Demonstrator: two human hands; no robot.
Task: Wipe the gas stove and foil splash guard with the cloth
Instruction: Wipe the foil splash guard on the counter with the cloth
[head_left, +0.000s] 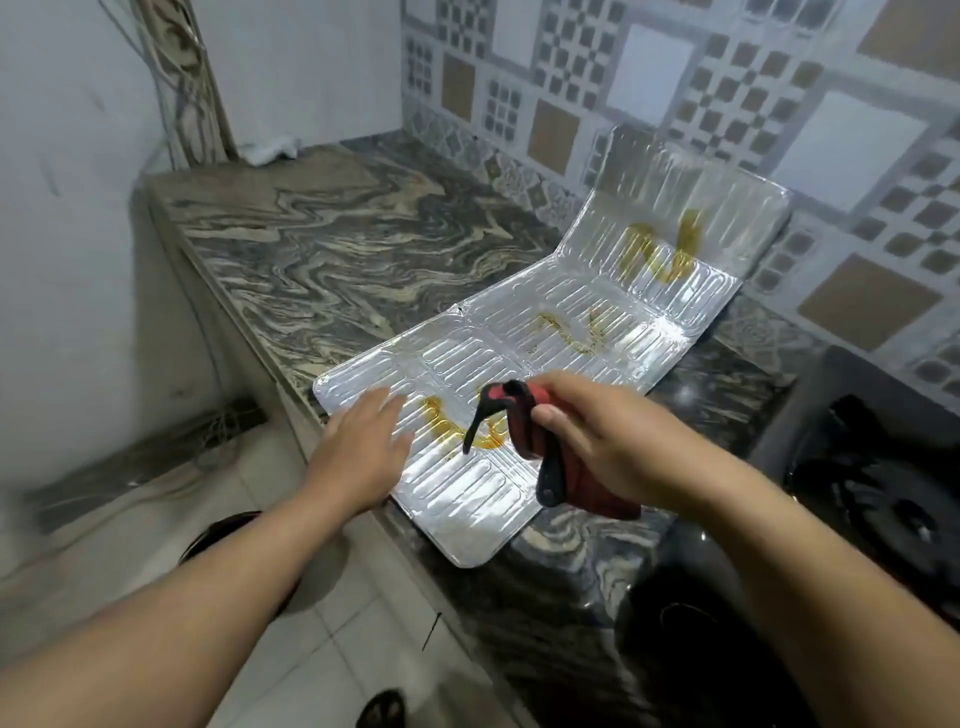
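A silver foil splash guard (561, 312) lies unfolded on the marble counter, its far panel leaning up against the tiled wall. Yellow-brown greasy smears mark each of its panels. My left hand (363, 447) rests flat with fingers spread on the near panel's left edge. My right hand (608, 441) grips a red cloth with black trim (530, 431), held just above the near panel beside a smear. The black gas stove (883, 499) sits at the right edge, partly cut off.
The marble counter (322, 244) stretches back to the left corner, where a white rag (272, 148) lies. A patterned tiled wall (727, 78) rises behind the guard. Left of the counter is the tiled floor (156, 519), with a dark round object beneath my left forearm.
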